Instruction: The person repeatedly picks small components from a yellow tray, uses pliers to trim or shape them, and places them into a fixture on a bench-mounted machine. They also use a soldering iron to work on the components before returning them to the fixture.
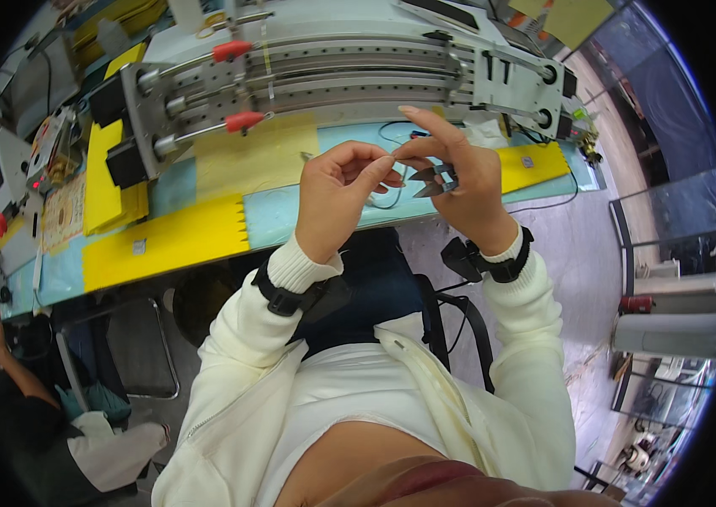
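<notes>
L hand — thumb + index pinched at R hand's fingertips; item between too small to ID. R hand also grips cutters, blades apart. Thin pale wire just below — rail assy. behind.

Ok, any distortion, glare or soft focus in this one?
Head view: the metal rail assembly bows with fisheye distortion; black fills the corners; the floor shows a pale sheen; the left hand and right hand look fairly sharp, but what they pinch is too small to make out.
</notes>
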Action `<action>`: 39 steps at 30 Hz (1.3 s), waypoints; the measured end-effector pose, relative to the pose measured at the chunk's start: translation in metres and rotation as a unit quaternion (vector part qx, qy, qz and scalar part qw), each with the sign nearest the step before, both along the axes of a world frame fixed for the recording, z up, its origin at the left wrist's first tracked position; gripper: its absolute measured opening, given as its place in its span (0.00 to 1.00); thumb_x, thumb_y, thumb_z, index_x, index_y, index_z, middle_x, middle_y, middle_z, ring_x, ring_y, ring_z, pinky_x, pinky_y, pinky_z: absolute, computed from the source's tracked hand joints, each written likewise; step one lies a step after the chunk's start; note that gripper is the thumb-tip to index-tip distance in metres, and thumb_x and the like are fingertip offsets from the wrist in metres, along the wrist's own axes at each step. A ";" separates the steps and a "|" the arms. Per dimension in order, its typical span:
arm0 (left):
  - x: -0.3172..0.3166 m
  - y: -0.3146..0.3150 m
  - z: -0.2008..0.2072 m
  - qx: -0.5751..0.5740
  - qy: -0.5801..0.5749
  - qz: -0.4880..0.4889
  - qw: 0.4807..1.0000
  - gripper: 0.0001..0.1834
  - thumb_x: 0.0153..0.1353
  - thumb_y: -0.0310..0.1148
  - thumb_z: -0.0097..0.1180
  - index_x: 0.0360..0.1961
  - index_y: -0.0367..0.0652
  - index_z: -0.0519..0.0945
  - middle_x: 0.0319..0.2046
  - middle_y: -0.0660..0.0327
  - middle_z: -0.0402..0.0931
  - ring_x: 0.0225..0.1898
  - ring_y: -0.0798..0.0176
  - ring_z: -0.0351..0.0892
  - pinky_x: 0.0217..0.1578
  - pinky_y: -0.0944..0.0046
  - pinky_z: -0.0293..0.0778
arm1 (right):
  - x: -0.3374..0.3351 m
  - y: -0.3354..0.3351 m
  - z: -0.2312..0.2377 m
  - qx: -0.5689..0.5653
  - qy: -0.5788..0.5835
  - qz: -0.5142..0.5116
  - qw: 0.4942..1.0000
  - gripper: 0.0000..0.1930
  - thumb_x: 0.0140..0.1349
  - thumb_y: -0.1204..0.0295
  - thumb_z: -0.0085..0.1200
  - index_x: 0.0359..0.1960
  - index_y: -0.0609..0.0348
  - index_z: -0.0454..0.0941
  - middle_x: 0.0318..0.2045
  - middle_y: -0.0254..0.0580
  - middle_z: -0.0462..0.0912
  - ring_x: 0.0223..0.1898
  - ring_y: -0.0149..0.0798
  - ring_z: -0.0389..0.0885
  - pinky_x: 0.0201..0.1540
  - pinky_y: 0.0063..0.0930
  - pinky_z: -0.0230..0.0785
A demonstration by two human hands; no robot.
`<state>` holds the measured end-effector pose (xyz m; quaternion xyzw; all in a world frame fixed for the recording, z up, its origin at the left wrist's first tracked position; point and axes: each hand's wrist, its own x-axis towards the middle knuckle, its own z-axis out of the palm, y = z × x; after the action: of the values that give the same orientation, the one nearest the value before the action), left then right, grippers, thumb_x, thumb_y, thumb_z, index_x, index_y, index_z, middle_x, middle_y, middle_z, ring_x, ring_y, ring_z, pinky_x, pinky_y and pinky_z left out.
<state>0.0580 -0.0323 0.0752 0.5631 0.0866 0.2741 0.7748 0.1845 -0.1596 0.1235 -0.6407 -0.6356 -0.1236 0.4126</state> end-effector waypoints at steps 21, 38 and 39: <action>0.090 -0.029 0.003 0.238 0.086 0.054 0.966 0.20 0.65 0.29 0.61 0.56 0.33 0.75 0.40 0.51 0.85 0.44 0.60 0.86 0.44 0.67 0.79 | 0.128 -0.098 -0.078 0.160 0.237 -0.354 0.890 0.27 0.60 0.76 0.65 0.62 0.55 0.71 0.32 0.38 0.89 0.37 0.27 0.84 0.46 0.25 0.72; 0.138 -0.114 -0.068 0.653 0.056 -0.008 0.755 0.18 0.59 0.22 0.56 0.52 0.41 0.82 0.57 0.51 0.78 0.63 0.49 0.73 0.65 0.47 0.65 | 0.121 -0.164 -0.129 0.016 0.103 -0.496 0.862 0.25 0.58 0.73 0.65 0.59 0.51 0.73 0.37 0.40 0.89 0.36 0.46 0.88 0.35 0.33 0.75; 0.139 -0.113 -0.070 0.652 0.035 0.006 0.758 0.19 0.59 0.21 0.55 0.52 0.41 0.82 0.57 0.51 0.78 0.63 0.49 0.73 0.66 0.47 0.65 | 0.119 -0.162 -0.130 -0.003 0.091 -0.510 0.855 0.27 0.58 0.73 0.65 0.60 0.51 0.72 0.36 0.41 0.89 0.35 0.47 0.88 0.35 0.33 0.75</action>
<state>0.1966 -0.1454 0.0048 0.9407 -0.0819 0.2491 0.2153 0.3035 -0.3212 -0.0067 -0.8845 -0.1799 -0.2563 0.3460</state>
